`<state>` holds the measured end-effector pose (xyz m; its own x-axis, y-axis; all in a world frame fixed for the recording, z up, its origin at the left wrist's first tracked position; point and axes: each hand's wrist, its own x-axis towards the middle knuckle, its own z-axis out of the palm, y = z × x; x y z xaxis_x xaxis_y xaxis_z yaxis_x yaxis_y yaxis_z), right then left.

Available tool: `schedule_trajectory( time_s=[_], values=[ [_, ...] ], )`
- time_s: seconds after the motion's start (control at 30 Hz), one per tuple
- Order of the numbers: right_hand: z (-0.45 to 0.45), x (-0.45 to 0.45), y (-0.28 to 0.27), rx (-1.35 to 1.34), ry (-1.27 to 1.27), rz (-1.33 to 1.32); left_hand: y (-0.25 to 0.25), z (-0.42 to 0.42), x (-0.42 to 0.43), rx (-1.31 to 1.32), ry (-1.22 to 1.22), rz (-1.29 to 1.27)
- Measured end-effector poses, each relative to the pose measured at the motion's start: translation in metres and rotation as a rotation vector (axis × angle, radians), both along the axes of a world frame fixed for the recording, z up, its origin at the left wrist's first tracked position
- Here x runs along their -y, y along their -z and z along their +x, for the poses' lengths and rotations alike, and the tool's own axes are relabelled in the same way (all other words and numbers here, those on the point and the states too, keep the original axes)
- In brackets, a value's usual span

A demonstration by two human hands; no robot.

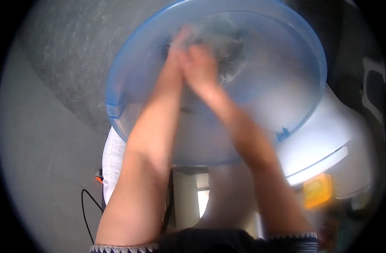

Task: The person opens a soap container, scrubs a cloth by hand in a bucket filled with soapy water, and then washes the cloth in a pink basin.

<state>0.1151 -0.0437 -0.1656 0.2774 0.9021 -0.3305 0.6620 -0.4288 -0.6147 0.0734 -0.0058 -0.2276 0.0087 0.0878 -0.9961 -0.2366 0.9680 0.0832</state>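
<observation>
Head view: left hand (178,44) and right hand (199,63) blurred, grip indeterminable, beside a dark mass (233,53) inside the blue basin (281,55); a brisk stroke could splash liquid over its rim.

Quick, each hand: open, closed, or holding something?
Left hand: in the blue tub; too blurred to tell.
Right hand: also in the tub, blurred; cannot tell.
</observation>
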Motion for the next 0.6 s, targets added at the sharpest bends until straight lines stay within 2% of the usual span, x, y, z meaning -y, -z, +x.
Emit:
schedule_trajectory(
  time_s=[0.1, 0.17, 0.2, 0.27, 0.3, 0.33, 0.43, 0.47, 0.5, 0.53, 0.57, 0.6],
  values=[
    [0.013, 0.001, 0.012, 0.058, -0.074, -0.112, -0.027, 0.009, 0.009, 0.002, 0.232, 0.033],
    [0.056, -0.004, 0.05, 0.042, 0.136, -0.367, -0.041, 0.008, 0.011, 0.004, 0.377, 0.063],
    [0.073, 0.0, 0.051, 0.027, 0.212, -0.486, -0.048, 0.005, 0.012, 0.026, 0.281, 0.068],
    [0.09, 0.023, 0.039, -0.166, 0.355, -0.376, -0.065, -0.009, 0.01, 0.061, 0.093, 0.077],
    [0.088, 0.017, 0.014, -0.266, 0.427, -0.315, -0.083, -0.013, 0.002, 0.075, 0.001, 0.086],
    [0.09, 0.017, -0.016, -0.409, 0.622, -0.346, -0.103, -0.019, -0.001, -0.102, 0.226, 0.117],
    [0.071, 0.024, -0.081, -0.592, 0.53, -0.392, -0.12, -0.036, 0.007, -0.345, 1.021, 0.619],
    [0.069, 0.026, -0.1, -0.733, 0.431, -0.432, -0.132, -0.034, 0.0, -0.137, 1.178, 0.898],
    [0.066, 0.026, -0.116, -0.868, 0.327, -0.475, -0.14, -0.034, 0.002, -0.104, 1.284, 0.878],
    [0.06, 0.028, -0.132, -0.809, 0.325, -0.322, -0.149, -0.032, 0.008, -0.07, 1.388, 0.855],
    [0.061, 0.029, -0.151, -0.81, 0.3, -0.32, -0.158, -0.031, 0.012, -0.037, 1.493, 0.831],
    [0.065, 0.028, -0.17, -0.81, 0.277, -0.318, -0.165, -0.037, 0.008, 0.04, 1.714, 0.878]
  ],
)
